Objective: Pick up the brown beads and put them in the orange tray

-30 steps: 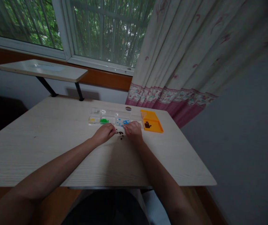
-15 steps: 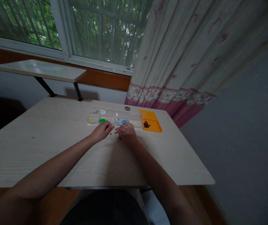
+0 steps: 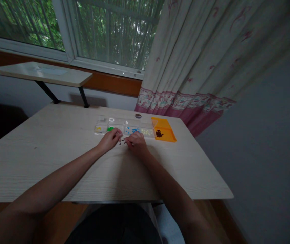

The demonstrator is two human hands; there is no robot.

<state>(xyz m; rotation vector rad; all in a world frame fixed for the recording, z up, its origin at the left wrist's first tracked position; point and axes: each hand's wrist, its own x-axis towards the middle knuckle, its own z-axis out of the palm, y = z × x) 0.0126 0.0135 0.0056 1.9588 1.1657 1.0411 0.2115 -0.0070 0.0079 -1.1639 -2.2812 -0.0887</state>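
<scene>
My left hand (image 3: 111,139) is closed, thumb and fingertips together, in front of the clear boxes; what it pinches is too small to make out. Close beside it, my right hand (image 3: 136,141) has its fingers bent together over the table, and anything in them is hidden. Several small dark beads (image 3: 122,140) lie on the table between the hands. Behind them stand open clear boxes with yellow pieces (image 3: 98,128), green pieces (image 3: 110,129), blue pieces (image 3: 135,130) and pale yellow pieces (image 3: 146,131). An open orange box (image 3: 169,136) at the right holds dark brown beads (image 3: 159,134).
The pale wooden table (image 3: 45,169) reaches to the wall. A raised shelf (image 3: 66,77) on black legs stands at the back left. A small round object (image 3: 138,116) lies behind the boxes. A curtain (image 3: 185,81) hangs past the far right edge.
Both hands stay close together over the beads with slight finger movement. The small dark beads between them lie a little differently. The view has shifted slightly.
</scene>
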